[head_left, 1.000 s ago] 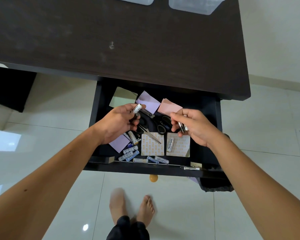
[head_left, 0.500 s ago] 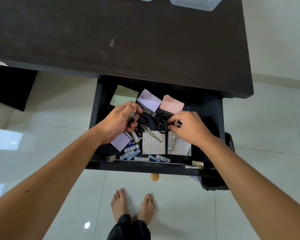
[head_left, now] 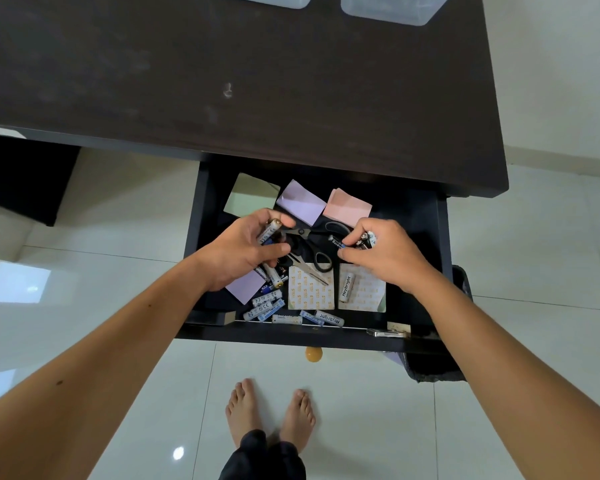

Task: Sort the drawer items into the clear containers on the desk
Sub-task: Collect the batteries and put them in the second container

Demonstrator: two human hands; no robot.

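The open black drawer (head_left: 414, 342) holds several white batteries (head_left: 324, 318), black-handled scissors (head_left: 312, 252), pastel sticky notes (head_left: 301, 201) and two patterned sheets (head_left: 310, 292). My left hand (head_left: 245, 251) hovers over the drawer's left side and grips a few batteries (head_left: 270, 232). My right hand (head_left: 383, 252) holds a few batteries (head_left: 367, 239) against its palm and pinches one more battery (head_left: 336, 242) beside the scissors' handle. Two clear containers (head_left: 388, 10) stand at the desk's far edge, cut off by the frame.
The dark desk top (head_left: 239, 74) stretches between the drawer and the containers. A yellow knob (head_left: 313, 354) sticks out of the drawer front. A black bin (head_left: 433, 368) stands on the white tile floor at the drawer's right. My bare feet (head_left: 269, 410) are below the drawer.
Both hands dropped from above the drawer into it. My right hand reached left to the scissors' handle and pinched another battery. My left hand kept its batteries and moved little.
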